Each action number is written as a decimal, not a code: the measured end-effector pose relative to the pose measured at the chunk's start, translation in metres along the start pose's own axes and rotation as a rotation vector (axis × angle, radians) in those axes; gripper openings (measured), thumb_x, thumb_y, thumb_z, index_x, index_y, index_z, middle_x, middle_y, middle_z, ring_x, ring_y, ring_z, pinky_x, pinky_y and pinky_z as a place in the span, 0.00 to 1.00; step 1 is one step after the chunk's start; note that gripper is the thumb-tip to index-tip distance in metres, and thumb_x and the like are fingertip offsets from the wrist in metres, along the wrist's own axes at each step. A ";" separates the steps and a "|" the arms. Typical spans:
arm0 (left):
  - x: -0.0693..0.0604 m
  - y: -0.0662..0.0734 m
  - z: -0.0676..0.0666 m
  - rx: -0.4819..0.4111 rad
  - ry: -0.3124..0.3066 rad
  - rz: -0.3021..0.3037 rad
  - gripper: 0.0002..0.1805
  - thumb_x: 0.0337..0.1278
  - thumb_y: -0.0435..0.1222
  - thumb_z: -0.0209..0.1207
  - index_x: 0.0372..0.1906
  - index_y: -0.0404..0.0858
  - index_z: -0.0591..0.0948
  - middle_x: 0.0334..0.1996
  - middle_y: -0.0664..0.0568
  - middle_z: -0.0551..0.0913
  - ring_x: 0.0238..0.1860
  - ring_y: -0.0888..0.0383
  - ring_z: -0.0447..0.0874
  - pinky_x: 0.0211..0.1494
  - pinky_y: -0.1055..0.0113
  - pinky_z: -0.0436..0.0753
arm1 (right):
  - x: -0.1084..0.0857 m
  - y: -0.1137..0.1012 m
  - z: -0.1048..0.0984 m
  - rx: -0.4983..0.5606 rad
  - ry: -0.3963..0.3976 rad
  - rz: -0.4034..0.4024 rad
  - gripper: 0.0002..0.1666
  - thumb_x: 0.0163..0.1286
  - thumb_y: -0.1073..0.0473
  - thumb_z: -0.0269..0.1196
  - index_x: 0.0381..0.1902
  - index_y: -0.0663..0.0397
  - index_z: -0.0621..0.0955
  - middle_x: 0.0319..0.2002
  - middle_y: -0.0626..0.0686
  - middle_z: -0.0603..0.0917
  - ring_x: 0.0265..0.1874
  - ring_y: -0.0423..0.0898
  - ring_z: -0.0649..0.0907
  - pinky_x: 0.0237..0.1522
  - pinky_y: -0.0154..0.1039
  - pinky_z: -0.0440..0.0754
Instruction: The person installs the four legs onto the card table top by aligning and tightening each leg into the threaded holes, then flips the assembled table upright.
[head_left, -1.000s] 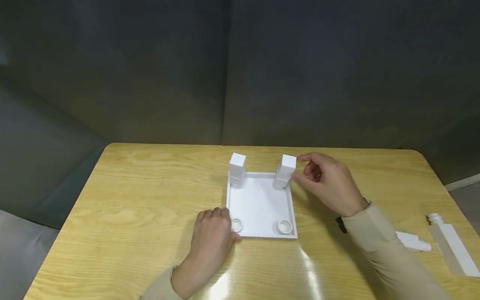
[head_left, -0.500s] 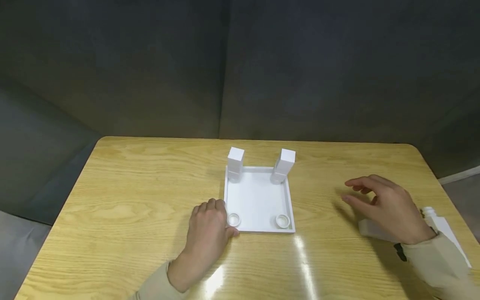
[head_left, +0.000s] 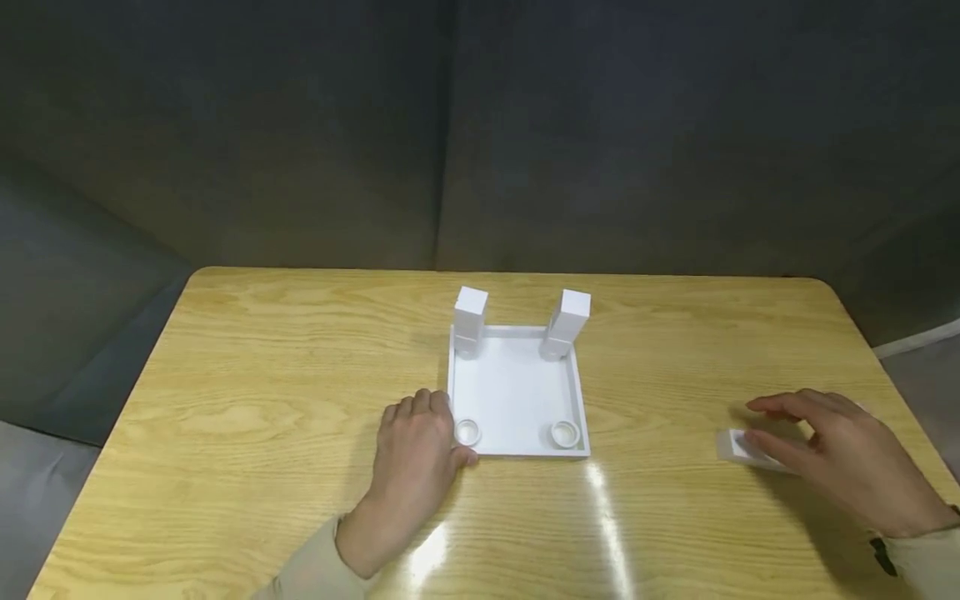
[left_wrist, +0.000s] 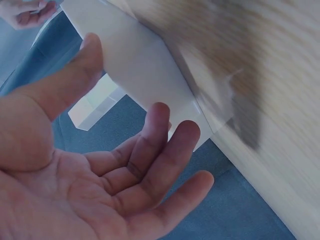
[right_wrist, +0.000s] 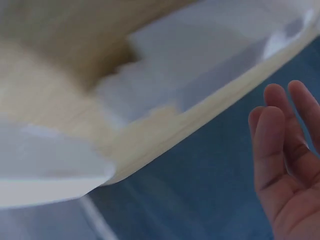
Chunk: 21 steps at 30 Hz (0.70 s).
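A white square panel with a raised rim (head_left: 517, 392) lies on the table. White square posts stand at its far corners, a left post (head_left: 470, 312) and a right post (head_left: 570, 317). Round white sockets show at the near corners, a left socket (head_left: 467, 432) and a right socket (head_left: 565, 434). My left hand (head_left: 416, 450) holds the panel's near left corner, thumb on the front edge, fingers along the left side. At the right, my right hand (head_left: 847, 458) hovers with fingers spread over a lying white post (head_left: 750, 451), partly covering it; contact is unclear.
The wooden table (head_left: 285, 375) ends at a dark grey partition (head_left: 600, 150) behind. In the blurred right wrist view a white post with a stepped neck (right_wrist: 200, 55) lies near the table edge.
My right hand has left the far right post and moved right and nearer, over the loose posts. The left hand keeps its hold on the panel corner.
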<state>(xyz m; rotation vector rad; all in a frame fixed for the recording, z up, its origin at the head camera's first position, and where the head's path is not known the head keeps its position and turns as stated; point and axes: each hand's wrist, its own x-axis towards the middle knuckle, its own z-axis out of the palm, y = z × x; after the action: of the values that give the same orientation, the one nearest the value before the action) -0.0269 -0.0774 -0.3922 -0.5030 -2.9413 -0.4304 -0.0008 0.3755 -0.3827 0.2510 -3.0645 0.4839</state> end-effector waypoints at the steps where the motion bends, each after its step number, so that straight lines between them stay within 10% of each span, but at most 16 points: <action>1: 0.000 0.000 0.000 -0.001 -0.001 0.001 0.35 0.31 0.49 0.87 0.36 0.28 0.82 0.30 0.43 0.83 0.36 0.44 0.87 0.49 0.48 0.87 | -0.004 0.004 -0.001 -0.021 0.002 0.004 0.24 0.72 0.50 0.77 0.56 0.62 0.87 0.47 0.62 0.88 0.28 0.40 0.76 0.25 0.37 0.73; 9: 0.001 0.002 0.000 0.021 -0.007 -0.002 0.36 0.31 0.49 0.88 0.37 0.27 0.82 0.29 0.42 0.82 0.35 0.45 0.86 0.48 0.49 0.87 | -0.030 0.033 -0.002 -0.167 0.077 -0.064 0.27 0.58 0.48 0.84 0.47 0.60 0.90 0.39 0.62 0.90 0.29 0.53 0.83 0.23 0.38 0.71; 15: 0.001 0.003 0.000 0.027 -0.024 -0.016 0.37 0.32 0.49 0.88 0.38 0.27 0.82 0.30 0.42 0.82 0.36 0.44 0.86 0.50 0.48 0.87 | -0.039 0.045 0.005 -0.201 0.141 -0.128 0.37 0.52 0.34 0.83 0.45 0.58 0.88 0.42 0.67 0.87 0.37 0.69 0.83 0.27 0.60 0.81; 21: 0.002 0.003 0.000 0.027 -0.018 -0.013 0.36 0.32 0.49 0.88 0.38 0.27 0.82 0.30 0.42 0.82 0.35 0.45 0.85 0.50 0.48 0.87 | -0.037 0.040 0.013 -0.174 0.091 -0.110 0.37 0.54 0.45 0.86 0.55 0.57 0.86 0.47 0.65 0.86 0.46 0.73 0.80 0.37 0.69 0.79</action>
<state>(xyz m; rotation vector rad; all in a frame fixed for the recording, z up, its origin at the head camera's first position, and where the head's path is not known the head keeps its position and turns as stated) -0.0271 -0.0739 -0.3909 -0.4874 -2.9649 -0.3891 0.0287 0.4149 -0.4089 0.3782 -2.9606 0.2153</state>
